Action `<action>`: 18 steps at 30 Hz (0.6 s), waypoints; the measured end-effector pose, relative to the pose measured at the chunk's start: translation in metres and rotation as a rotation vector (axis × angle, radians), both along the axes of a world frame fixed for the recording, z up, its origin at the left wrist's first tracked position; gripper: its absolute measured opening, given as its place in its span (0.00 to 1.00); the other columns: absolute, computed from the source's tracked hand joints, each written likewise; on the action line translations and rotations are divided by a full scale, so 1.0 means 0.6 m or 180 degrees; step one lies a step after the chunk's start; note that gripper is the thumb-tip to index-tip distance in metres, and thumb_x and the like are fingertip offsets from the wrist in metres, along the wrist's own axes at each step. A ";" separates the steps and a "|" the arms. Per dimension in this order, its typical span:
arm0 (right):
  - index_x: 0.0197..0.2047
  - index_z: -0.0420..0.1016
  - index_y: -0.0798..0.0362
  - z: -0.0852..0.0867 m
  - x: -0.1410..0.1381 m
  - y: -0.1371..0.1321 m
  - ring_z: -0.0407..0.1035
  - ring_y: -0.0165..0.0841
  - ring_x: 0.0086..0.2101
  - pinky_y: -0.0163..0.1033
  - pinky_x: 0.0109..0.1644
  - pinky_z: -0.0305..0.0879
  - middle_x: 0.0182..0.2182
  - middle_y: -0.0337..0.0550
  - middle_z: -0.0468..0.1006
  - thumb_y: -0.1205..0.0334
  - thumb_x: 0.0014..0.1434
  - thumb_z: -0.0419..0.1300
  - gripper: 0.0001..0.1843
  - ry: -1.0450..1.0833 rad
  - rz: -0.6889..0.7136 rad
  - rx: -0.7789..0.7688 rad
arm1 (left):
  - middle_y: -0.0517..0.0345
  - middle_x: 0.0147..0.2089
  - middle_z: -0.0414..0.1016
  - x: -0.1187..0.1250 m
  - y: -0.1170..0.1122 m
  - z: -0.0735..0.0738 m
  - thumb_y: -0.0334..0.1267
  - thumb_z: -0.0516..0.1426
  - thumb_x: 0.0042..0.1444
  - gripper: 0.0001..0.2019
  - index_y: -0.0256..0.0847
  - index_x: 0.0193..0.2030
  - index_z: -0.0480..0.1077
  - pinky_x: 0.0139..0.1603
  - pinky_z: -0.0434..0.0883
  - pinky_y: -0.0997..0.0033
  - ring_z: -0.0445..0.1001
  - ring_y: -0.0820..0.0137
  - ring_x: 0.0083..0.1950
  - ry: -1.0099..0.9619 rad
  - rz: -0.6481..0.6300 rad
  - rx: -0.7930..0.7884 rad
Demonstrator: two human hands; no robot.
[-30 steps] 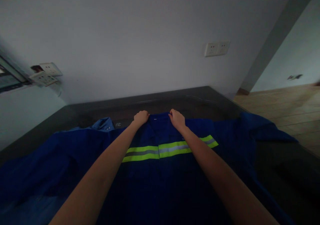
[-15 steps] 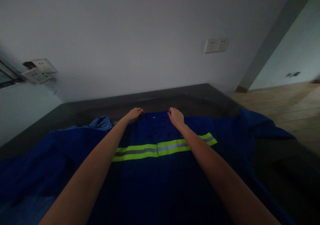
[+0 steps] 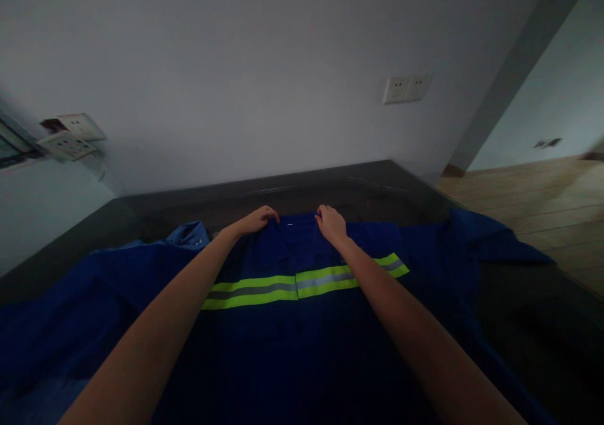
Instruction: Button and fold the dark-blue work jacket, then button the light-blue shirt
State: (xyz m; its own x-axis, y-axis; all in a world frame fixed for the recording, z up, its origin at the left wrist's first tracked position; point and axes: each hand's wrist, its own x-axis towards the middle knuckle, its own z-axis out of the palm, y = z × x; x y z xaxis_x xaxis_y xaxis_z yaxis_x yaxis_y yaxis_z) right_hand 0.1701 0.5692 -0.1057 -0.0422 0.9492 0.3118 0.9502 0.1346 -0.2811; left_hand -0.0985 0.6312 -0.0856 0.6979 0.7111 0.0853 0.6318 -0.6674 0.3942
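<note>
A dark blue work jacket (image 3: 292, 337) lies spread face up, with a yellow-green and silver reflective band (image 3: 264, 288) across its chest. Its sleeves stretch out to both sides. My left hand (image 3: 258, 219) pinches the left side of the collar. On the collar's other side, my right hand (image 3: 331, 223) has its fingers closed on the cloth. Between the two hands a small white label (image 3: 289, 225) shows inside the neck.
The jacket rests on a dark table (image 3: 368, 186) against a grey-white wall (image 3: 245, 85). Lighter blue cloth (image 3: 191, 235) lies beyond the left sleeve. Wall sockets (image 3: 406, 89) are at the right, others (image 3: 70, 136) at the left. Wooden floor (image 3: 514, 189) shows past the table's right edge.
My left hand has shifted slightly to the right along the collar, its fingers now more curled over the edge. My right hand keeps its hold; the jacket lies nearly the same.
</note>
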 end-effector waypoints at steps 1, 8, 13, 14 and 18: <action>0.47 0.69 0.53 0.007 -0.002 -0.004 0.66 0.40 0.46 0.40 0.45 0.61 0.45 0.49 0.74 0.61 0.64 0.52 0.10 0.0001 0.0017 0.0108 | 0.53 0.44 0.72 0.001 0.001 -0.001 0.21 0.46 0.40 0.23 0.37 0.40 0.73 0.56 0.66 0.65 0.69 0.66 0.50 0.0112 0.0005 0.0044; 0.39 0.76 0.54 0.056 -0.099 -0.034 0.68 0.41 0.46 0.45 0.48 0.60 0.41 0.52 0.78 0.55 0.67 0.47 0.19 -0.0181 0.0956 0.0086 | 0.55 0.41 0.71 0.000 0.017 -0.014 0.23 0.48 0.42 0.19 0.38 0.38 0.73 0.51 0.67 0.69 0.70 0.68 0.45 0.0555 0.0080 0.0193; 0.44 0.76 0.58 0.046 -0.174 -0.025 0.71 0.45 0.47 0.45 0.47 0.63 0.44 0.59 0.78 0.47 0.60 0.56 0.22 0.0319 0.0840 -0.1026 | 0.54 0.44 0.72 -0.005 0.022 -0.002 0.24 0.49 0.44 0.20 0.38 0.43 0.73 0.52 0.66 0.70 0.70 0.67 0.48 0.0655 -0.0045 0.0080; 0.45 0.76 0.57 0.043 -0.179 -0.021 0.71 0.45 0.47 0.44 0.47 0.63 0.44 0.58 0.78 0.48 0.58 0.59 0.21 0.0476 0.0804 -0.1134 | 0.55 0.45 0.72 -0.006 0.021 0.001 0.25 0.50 0.44 0.19 0.38 0.43 0.73 0.53 0.66 0.71 0.70 0.67 0.49 0.0673 -0.0097 0.0017; 0.42 0.77 0.55 0.038 -0.177 -0.004 0.73 0.38 0.42 0.35 0.39 0.63 0.40 0.50 0.80 0.54 0.55 0.63 0.15 0.0826 0.0798 -0.1381 | 0.55 0.45 0.74 -0.008 0.021 0.006 0.27 0.49 0.48 0.16 0.38 0.41 0.74 0.53 0.66 0.71 0.70 0.68 0.49 0.0782 -0.0167 -0.0075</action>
State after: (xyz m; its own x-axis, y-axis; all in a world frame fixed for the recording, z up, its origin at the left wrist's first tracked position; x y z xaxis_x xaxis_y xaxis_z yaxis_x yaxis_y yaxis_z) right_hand 0.0641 0.5670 -0.0829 -0.2569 0.9635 -0.0747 0.7963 0.1673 -0.5813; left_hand -0.1036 0.6436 -0.0820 0.7316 0.6732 -0.1078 0.6754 -0.6942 0.2490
